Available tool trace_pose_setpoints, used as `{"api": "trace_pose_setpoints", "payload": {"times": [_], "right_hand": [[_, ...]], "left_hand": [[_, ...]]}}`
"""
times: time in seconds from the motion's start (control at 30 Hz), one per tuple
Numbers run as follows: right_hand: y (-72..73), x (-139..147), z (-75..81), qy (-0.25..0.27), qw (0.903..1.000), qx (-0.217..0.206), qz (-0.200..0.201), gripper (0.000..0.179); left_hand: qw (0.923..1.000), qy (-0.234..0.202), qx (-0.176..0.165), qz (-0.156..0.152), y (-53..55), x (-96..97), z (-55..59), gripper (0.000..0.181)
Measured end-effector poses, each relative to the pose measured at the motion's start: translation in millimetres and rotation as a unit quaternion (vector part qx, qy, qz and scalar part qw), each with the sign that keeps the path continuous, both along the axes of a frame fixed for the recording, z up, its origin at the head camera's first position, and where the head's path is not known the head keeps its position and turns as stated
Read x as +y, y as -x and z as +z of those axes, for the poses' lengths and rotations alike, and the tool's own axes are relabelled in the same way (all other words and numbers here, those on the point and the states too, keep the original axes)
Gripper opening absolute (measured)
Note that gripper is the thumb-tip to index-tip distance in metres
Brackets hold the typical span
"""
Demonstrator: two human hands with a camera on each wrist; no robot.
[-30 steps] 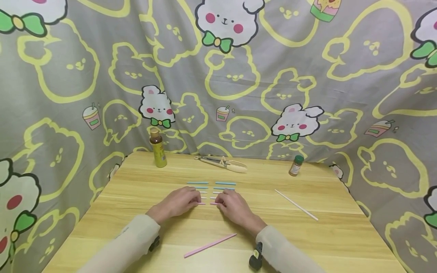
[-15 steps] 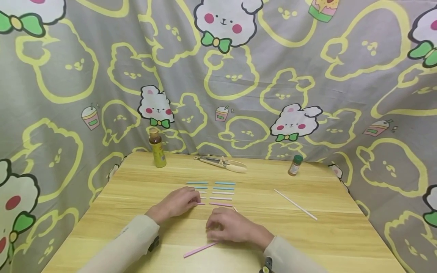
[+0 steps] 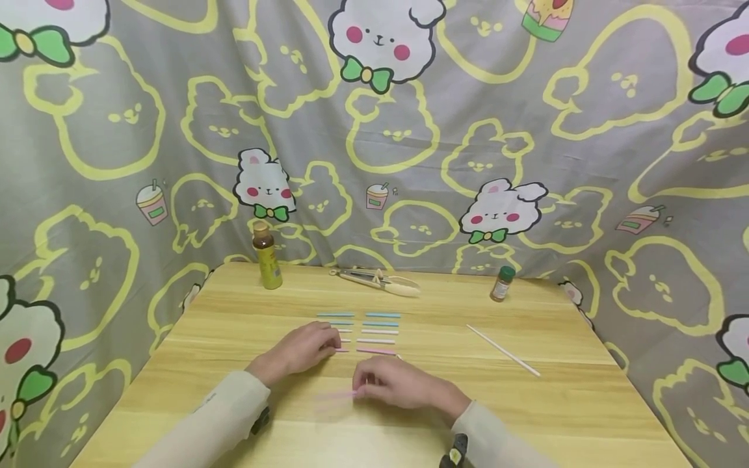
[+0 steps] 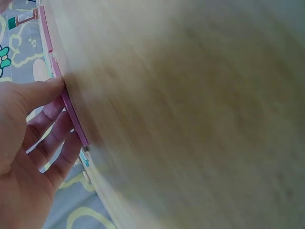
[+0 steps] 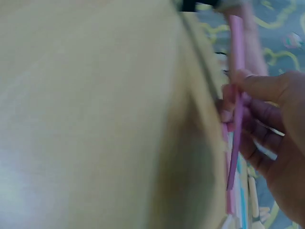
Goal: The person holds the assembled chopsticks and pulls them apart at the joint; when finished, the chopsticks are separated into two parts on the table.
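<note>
In the head view my left hand (image 3: 301, 350) is at the left column of short sticks. Its thumb and fingers pinch a pink stick (image 4: 76, 119) lying on the table, as the left wrist view shows. Closer to me, my right hand (image 3: 404, 383) holds a longer pink stick (image 5: 237, 57) between thumb and fingers, raised off the table and blurred in the head view. The right column has blue sticks (image 3: 383, 315), white sticks (image 3: 377, 341) and a pink stick (image 3: 376, 351) in rows. My left hand hides part of the left column.
A long white stick (image 3: 503, 351) lies slantwise at the right of the wooden table (image 3: 234, 312). Along the back are a yellow-labelled bottle (image 3: 268, 263), tongs (image 3: 380, 282) and a small green-capped jar (image 3: 502, 285). A patterned cloth (image 3: 409, 149) hangs behind.
My right hand has left the right column, come toward me and picked up the long pink stick that lay in front. The left hand stays in place.
</note>
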State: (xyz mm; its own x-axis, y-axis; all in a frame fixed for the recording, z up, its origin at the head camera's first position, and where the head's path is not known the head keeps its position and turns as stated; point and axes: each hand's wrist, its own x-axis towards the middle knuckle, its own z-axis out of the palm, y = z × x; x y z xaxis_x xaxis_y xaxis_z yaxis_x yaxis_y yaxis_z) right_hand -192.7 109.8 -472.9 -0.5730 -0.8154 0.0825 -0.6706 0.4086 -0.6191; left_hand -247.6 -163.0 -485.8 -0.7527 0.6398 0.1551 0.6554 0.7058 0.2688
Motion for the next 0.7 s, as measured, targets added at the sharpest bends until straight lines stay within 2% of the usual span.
{"api": "trace_pose_setpoints", "payload": {"times": [0.1,0.27,0.4,0.5,0.6,0.7], "right_hand": [[6.7,4,8.1,0.058,0.996,-0.054,-0.041,0.017],[13.5,9,10.4,0.118,0.9842,-0.103,-0.083,0.032],[16.1,11,4.7,0.167,0.968,-0.152,-0.11,0.03],[17.9,13,-0.3,0.196,0.9577,-0.162,-0.134,0.023],[20.6,13,-4.3,0.208,0.9515,-0.156,-0.165,0.02],[23.5,14,-6.8,0.223,0.9426,-0.171,-0.18,0.024]], "left_hand": [[1.0,-0.004,0.004,0.001,-0.4,-1.0,-0.2,0.009],[0.9999,-0.008,0.007,0.001,-0.5,-1.4,-2.3,0.007],[0.9996,-0.029,0.0,0.003,-2.1,2.3,0.8,0.006],[0.9986,-0.051,-0.011,-0.013,-5.3,7.9,6.9,0.008],[0.9972,-0.059,-0.033,-0.033,-9.9,13.0,11.8,0.01],[0.9925,-0.072,-0.086,-0.049,-15.2,16.6,14.8,0.015]]}}
